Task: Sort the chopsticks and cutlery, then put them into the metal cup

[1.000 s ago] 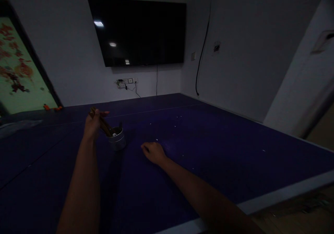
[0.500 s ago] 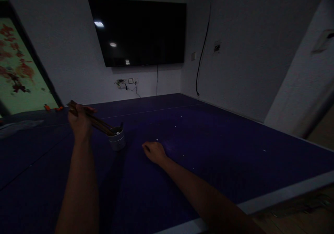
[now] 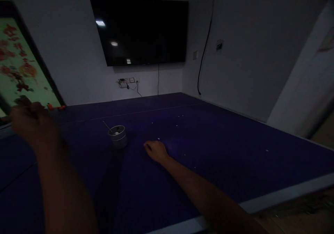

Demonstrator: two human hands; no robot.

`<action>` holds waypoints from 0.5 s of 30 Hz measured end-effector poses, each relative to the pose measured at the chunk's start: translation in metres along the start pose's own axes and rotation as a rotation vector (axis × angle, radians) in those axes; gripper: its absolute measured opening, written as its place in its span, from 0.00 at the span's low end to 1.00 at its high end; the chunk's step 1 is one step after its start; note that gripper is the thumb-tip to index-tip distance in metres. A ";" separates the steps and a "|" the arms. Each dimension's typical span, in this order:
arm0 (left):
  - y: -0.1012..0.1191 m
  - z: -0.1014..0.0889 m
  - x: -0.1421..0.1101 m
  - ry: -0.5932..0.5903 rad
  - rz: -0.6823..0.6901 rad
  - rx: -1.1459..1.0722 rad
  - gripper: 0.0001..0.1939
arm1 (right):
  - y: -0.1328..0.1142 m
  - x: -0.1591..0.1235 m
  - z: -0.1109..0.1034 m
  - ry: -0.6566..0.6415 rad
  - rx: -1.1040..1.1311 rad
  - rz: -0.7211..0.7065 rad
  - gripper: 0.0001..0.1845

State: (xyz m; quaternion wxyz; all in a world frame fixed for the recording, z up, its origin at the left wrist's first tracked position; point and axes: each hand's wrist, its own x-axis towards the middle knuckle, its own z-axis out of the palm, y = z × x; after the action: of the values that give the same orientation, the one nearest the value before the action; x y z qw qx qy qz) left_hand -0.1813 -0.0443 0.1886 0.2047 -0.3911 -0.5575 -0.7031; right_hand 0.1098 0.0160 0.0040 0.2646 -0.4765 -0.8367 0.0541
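My left hand is raised at the far left, blurred, with its fingers closed around a bundle of brown sticks. Only the dark upper end of the bundle shows; the rest is hidden by the hand or smeared. Right of that hand, a grey cylindrical cup stands upright on the dark blue tabletop. One thin stick leans out of the cup, and a small white piece shows inside. My right hand rests on the tabletop to the cup's right, loosely curled into a fist with nothing visible in it.
Small white scraps lie scattered beyond and right of my right hand. A large dark television hangs on the back wall above sockets and cables. Small orange objects sit at the far left edge.
My left hand has drawn the bundle of sticks out of the cup and swung left, away from it. One thin stick stays in the cup. The right hand keeps its place.
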 end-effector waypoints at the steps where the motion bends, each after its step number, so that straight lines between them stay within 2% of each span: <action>1: -0.002 -0.002 -0.003 -0.006 -0.002 0.143 0.13 | 0.000 0.000 0.000 0.000 -0.003 0.004 0.15; 2: -0.005 -0.002 -0.006 -0.046 -0.003 0.278 0.14 | -0.001 0.000 -0.001 0.000 -0.006 0.008 0.15; 4: -0.014 0.002 -0.012 -0.201 -0.032 0.481 0.16 | -0.001 0.000 -0.001 -0.001 -0.012 0.014 0.15; 7: -0.036 0.014 -0.018 -0.390 -0.126 0.658 0.14 | -0.001 0.000 -0.002 -0.013 -0.027 0.017 0.15; 9: -0.054 0.024 -0.020 -0.445 -0.153 0.653 0.10 | -0.001 0.000 -0.002 -0.018 -0.031 0.017 0.16; 13: -0.084 0.042 -0.026 -0.578 -0.231 0.627 0.16 | 0.000 0.000 -0.002 -0.009 -0.002 0.005 0.15; 15: -0.094 0.048 -0.033 -0.582 -0.261 0.613 0.14 | 0.000 0.000 -0.002 -0.012 0.005 0.007 0.15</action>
State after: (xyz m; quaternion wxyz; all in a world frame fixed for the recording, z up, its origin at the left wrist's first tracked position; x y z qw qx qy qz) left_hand -0.2131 0.0241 0.1078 0.0551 -0.4202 -0.8196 -0.3855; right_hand 0.1105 0.0161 0.0054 0.2604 -0.4785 -0.8364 0.0601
